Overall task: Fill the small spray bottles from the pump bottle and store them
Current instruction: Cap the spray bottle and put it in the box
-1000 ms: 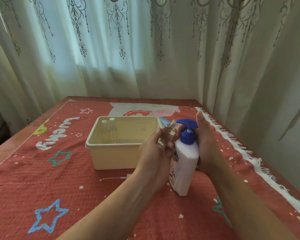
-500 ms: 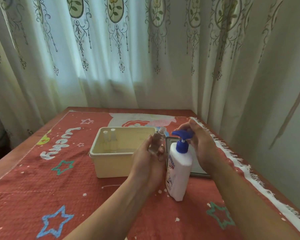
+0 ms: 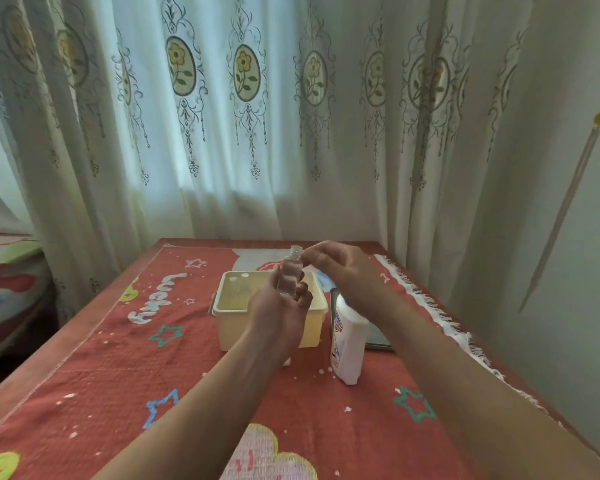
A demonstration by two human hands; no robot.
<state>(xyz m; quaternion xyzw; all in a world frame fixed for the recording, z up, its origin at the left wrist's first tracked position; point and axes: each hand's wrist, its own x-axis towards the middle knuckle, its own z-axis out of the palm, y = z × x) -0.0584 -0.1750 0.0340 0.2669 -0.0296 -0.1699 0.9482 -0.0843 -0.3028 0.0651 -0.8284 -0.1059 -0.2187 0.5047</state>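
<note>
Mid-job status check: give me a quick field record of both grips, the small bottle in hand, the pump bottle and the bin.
left grip: holds the small clear bottle upright, raised off the table
bottle neck: open, no cap on it
right grip: fingers curled beside the neck; cannot tell if it holds anything
pump bottle: stands on the red cloth, right of the bin; top hidden by the right arm
bin: two small bottles upright in its far left corner
</note>
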